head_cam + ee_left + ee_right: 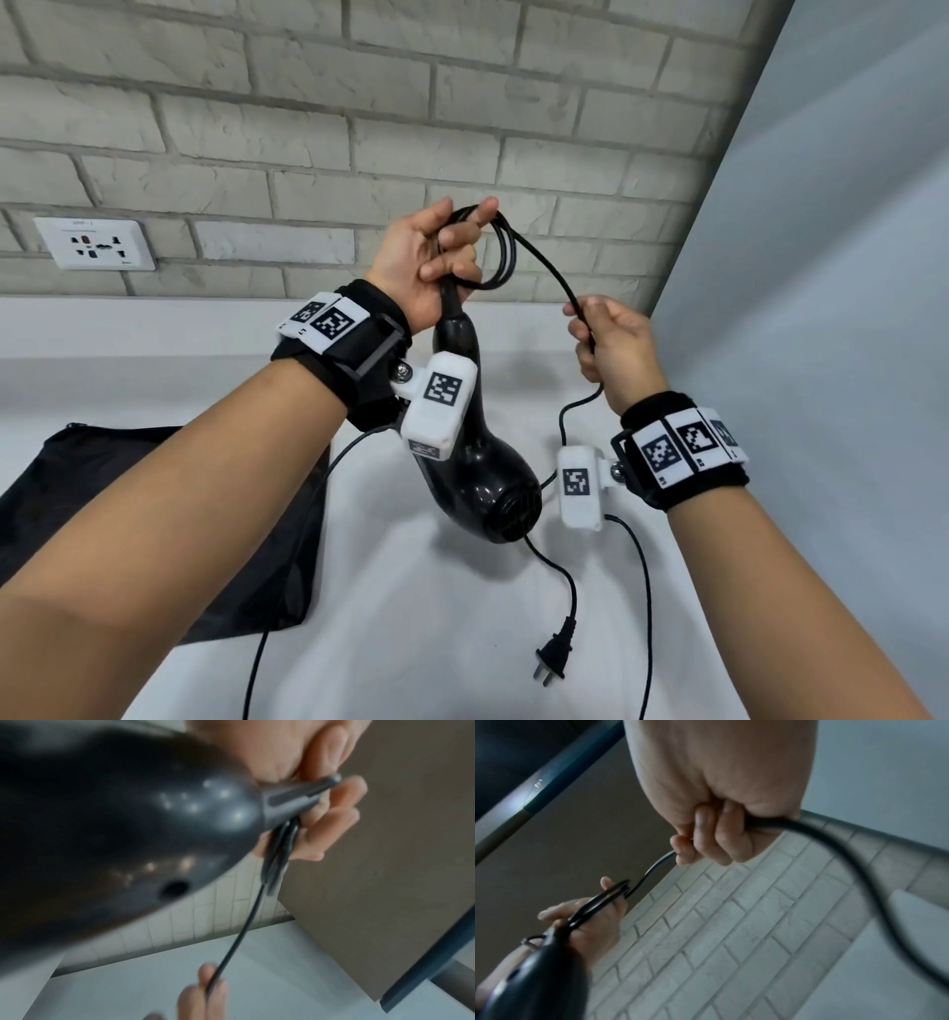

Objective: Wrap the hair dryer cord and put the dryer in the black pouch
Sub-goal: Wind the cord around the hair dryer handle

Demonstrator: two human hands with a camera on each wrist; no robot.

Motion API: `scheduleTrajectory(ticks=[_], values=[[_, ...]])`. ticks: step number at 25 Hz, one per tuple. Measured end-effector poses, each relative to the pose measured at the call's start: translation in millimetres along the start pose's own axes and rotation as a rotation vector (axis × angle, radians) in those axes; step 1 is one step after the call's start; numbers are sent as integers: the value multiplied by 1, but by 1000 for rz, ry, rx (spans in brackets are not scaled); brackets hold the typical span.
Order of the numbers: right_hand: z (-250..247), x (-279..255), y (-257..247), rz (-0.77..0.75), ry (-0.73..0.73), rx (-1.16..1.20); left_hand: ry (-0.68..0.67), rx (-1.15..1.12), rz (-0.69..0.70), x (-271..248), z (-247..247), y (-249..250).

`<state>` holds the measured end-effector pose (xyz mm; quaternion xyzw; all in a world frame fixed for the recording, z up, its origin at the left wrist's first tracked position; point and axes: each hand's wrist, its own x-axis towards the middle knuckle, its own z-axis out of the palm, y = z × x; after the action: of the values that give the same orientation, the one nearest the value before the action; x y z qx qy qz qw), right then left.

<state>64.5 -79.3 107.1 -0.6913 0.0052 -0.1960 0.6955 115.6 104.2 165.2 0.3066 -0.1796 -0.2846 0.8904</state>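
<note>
My left hand (pixel 436 259) grips the dryer (pixel 480 462) by its handle end w/ cord (pixel 539 259) loops; right hand (pixel 611 344) clasps the cord. Cord's limp, dryer slick — hold at handle. Pouch (pixel 154 519) lies at counter's left edge.

Head downward; wrists close, upward.

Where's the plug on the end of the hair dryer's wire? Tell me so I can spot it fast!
Start at the white table. Below the black hair dryer that the left hand holds up, a thin black cord trails down onto the table. The plug lies at its end, the only thing there with two flat metal prongs.
</note>
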Motion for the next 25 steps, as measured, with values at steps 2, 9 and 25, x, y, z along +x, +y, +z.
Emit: scheduleTrajectory(ticks=[2,9,25], values=[[-13,-3,11,-71,46,-133,46,-130,47,3,-4,7],[-18,-24,23,-475,-106,-767,223,48,209,14,-17,-2],[39,15,-59,-555,43,-754,-19,1037,122,-1,20,-32]])
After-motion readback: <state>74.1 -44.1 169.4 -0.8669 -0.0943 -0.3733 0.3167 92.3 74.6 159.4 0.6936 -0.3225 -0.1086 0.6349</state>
